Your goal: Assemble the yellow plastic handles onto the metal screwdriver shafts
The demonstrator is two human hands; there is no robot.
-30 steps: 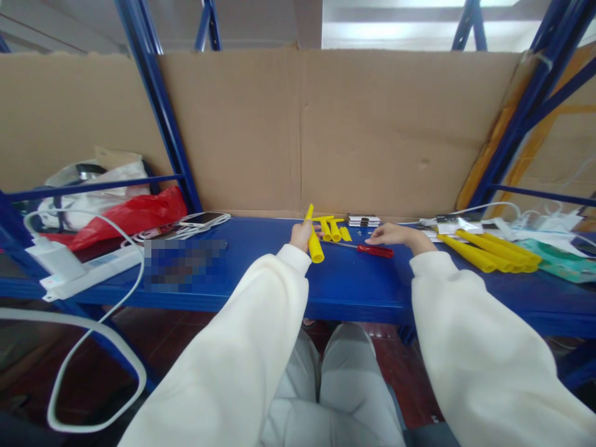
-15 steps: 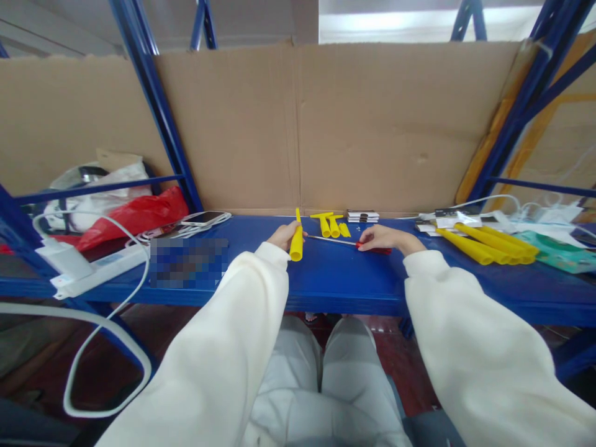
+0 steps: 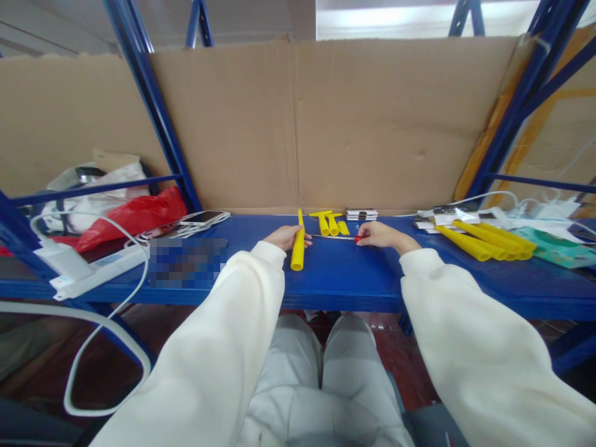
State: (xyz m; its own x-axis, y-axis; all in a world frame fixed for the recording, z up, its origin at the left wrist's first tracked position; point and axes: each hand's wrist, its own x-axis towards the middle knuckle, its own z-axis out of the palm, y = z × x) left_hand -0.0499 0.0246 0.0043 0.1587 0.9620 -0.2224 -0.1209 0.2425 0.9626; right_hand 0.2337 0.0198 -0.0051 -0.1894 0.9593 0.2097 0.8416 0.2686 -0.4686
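Left hand closed round yellow tube, tube standing tilted on blue tabletop. Right hand closed on red-handled screwdriver, handle mostly hidden under fingers, metal shaft pointing left toward tube. Just behind: small yellow pieces, stack of small dark cards. Right: long yellow tubes, cables. Left: phone, power strip, red bag. Cardboard wall behind.

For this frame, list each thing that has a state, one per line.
left hand: closed on the yellow tube
yellow tube: held, tilted, lower end toward the camera
right hand: closed on the screwdriver
screwdriver: held, shaft pointing left
phone: lying flat, cable beside it
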